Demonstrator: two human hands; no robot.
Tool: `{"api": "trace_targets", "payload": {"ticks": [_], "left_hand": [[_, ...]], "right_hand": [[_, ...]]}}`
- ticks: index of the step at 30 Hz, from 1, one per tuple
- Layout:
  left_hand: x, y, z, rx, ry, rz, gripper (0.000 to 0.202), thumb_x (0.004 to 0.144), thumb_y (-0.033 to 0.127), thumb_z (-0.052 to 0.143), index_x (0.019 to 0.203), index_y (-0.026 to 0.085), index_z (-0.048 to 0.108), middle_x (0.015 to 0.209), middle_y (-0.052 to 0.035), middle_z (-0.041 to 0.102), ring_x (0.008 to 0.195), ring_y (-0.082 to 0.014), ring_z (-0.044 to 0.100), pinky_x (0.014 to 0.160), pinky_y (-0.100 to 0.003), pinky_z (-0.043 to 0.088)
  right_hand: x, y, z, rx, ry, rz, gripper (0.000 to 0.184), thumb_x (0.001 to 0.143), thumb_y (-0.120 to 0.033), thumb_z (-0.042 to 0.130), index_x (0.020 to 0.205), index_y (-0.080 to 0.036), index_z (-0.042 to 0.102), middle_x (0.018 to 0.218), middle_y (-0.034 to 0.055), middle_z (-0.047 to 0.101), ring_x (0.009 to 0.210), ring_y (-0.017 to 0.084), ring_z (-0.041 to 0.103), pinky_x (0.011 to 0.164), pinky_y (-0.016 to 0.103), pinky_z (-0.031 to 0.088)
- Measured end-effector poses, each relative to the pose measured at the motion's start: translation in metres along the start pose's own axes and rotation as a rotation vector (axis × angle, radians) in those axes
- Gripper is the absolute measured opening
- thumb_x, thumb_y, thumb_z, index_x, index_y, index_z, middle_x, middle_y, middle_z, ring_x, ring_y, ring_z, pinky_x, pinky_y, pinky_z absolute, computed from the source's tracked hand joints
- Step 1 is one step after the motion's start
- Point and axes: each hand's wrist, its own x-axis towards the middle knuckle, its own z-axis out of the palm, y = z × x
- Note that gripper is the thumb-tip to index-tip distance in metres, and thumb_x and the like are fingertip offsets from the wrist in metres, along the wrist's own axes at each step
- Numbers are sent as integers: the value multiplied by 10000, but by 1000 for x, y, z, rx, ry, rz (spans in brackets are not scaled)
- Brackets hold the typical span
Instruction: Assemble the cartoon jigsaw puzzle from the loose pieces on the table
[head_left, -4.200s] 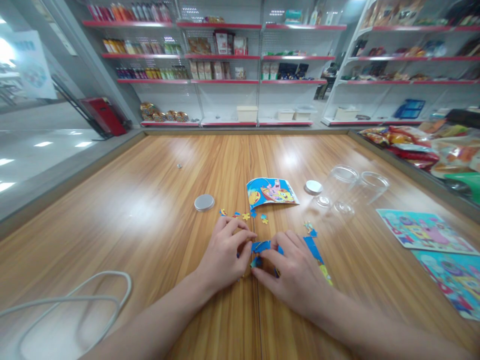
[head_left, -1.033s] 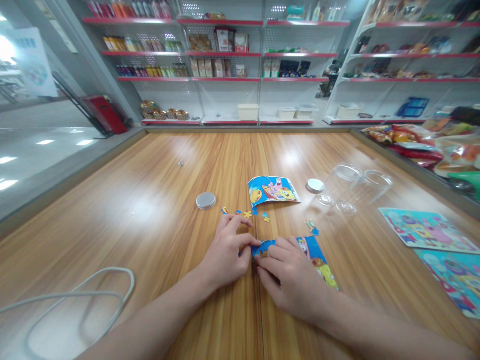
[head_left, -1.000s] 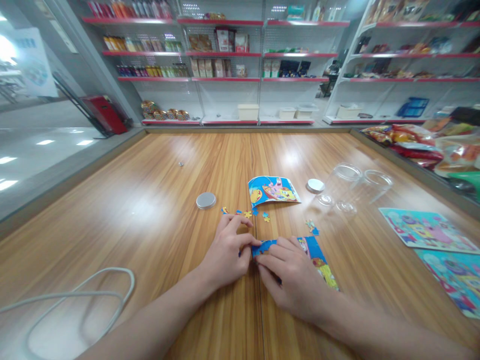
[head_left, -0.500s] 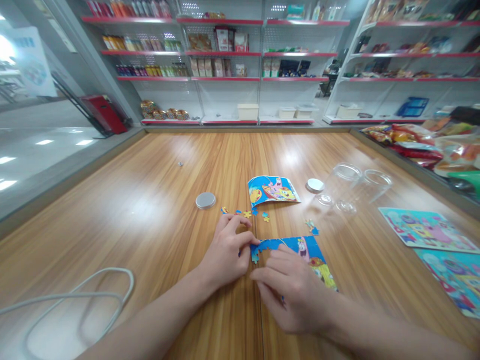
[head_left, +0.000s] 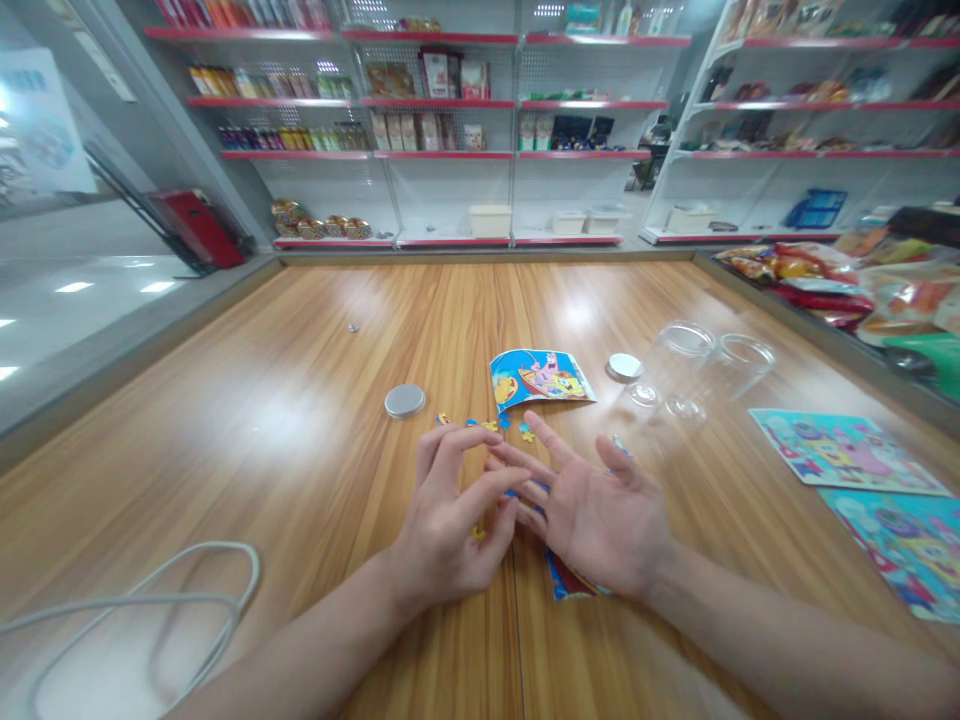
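My right hand point(head_left: 600, 510) is turned palm up, fingers stretched out and apart, holding nothing. It hovers over the partly joined blue cartoon jigsaw point(head_left: 568, 585), of which only a lower corner shows. My left hand point(head_left: 450, 515) is just left of it, fingers curled but apart, their tips touching the right hand's fingers. A small yellow bit point(head_left: 476, 533) shows under the left thumb; I cannot tell whether it is held. Loose jigsaw pieces point(head_left: 525, 433) lie beyond the fingers, in front of a curled picture card point(head_left: 540, 375).
On the wooden table point(head_left: 300, 420) lie a silver lid point(head_left: 405, 401), a second lid point(head_left: 624, 366) and two clear jars point(head_left: 675, 370) on their sides. Two finished puzzle boards point(head_left: 840, 450) lie right, snack bags point(head_left: 825, 275) beyond. A white cable point(head_left: 150, 590) loops front left.
My right hand lifted off the jigsaw and turned palm up with fingers spread. My left hand let go of the jigsaw's edge and rose, fingers opening. The view tilted slightly.
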Motion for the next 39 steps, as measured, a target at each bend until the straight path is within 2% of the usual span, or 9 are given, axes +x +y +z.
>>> {"api": "trace_targets", "payload": {"ticks": [3, 6, 12, 16, 19, 24, 31, 35, 39], "left_hand": [[0, 5, 2, -14, -85, 50, 207, 809, 135, 713, 999, 217, 713, 1363, -122, 484, 1247, -330, 450, 1049, -561, 387], [1, 5, 3, -38, -120, 65, 177, 830, 167, 726, 998, 221, 733, 1378, -130, 476, 1271, -339, 439, 1059, -577, 385], [1, 3, 2, -92, -164, 102, 204, 835, 139, 713, 996, 261, 747, 1380, -104, 487, 1270, -324, 425, 1053, -569, 408], [2, 4, 3, -95, -192, 101, 167, 829, 112, 704, 916, 250, 742, 1384, -94, 496, 1260, -321, 420, 1041, -558, 416], [2, 6, 3, -103, -207, 83, 138, 824, 107, 702, 876, 233, 724, 1388, -88, 505, 1263, -323, 420, 1044, -557, 413], [1, 6, 4, -140, -192, 53, 89, 824, 116, 699, 801, 201, 683, 1366, -91, 525, 1272, -324, 412, 1046, -547, 408], [1, 6, 4, -137, -191, 34, 102, 841, 136, 704, 902, 218, 707, 1342, -94, 539, 1267, -313, 422, 1057, -543, 414], [0, 6, 5, -152, -183, 33, 107, 842, 129, 704, 886, 225, 720, 1358, -90, 522, 1272, -313, 421, 1058, -544, 412], [1, 7, 6, -178, -169, 25, 96, 845, 122, 698, 858, 215, 718, 1333, -95, 519, 1260, -309, 430, 1049, -544, 410]], "right_hand": [[-2, 1, 2, 29, -35, 29, 706, 917, -745, 225, 1468, -312, 314, 1510, 106, 466, 1361, 269, 474, 966, 433, 455], [-2, 1, 2, -20, -69, 58, 751, 901, -790, 132, 1449, -314, 326, 1448, 121, 504, 1247, 268, 543, 890, 404, 474], [-2, 0, 2, -140, -30, 92, 853, 870, -804, -48, 1457, -314, 330, 1374, 122, 535, 1158, 269, 568, 929, 443, 461], [-4, 1, -2, -218, -29, 83, 867, 881, -772, -99, 1440, -308, 375, 1214, 122, 607, 1082, 267, 590, 896, 441, 469], [-5, 3, -5, -341, 24, 81, 856, 916, -716, -124, 1412, -290, 429, 1106, 109, 633, 1054, 250, 596, 861, 402, 462], [-5, 4, -5, -442, 77, 27, 824, 967, -641, -104, 1329, -257, 529, 1006, 91, 646, 1061, 235, 597, 875, 377, 426], [-5, 4, -3, -401, 54, 42, 848, 948, -668, -109, 1387, -265, 494, 1020, 100, 645, 1031, 234, 601, 834, 368, 430], [-5, 5, -3, -353, 31, 59, 863, 932, -701, -95, 1427, -268, 463, 1086, 113, 640, 1032, 236, 602, 842, 374, 443], [-5, 6, -2, -281, -26, 79, 866, 894, -768, -17, 1497, -275, 363, 1180, 125, 625, 1015, 240, 595, 853, 391, 463]]}}
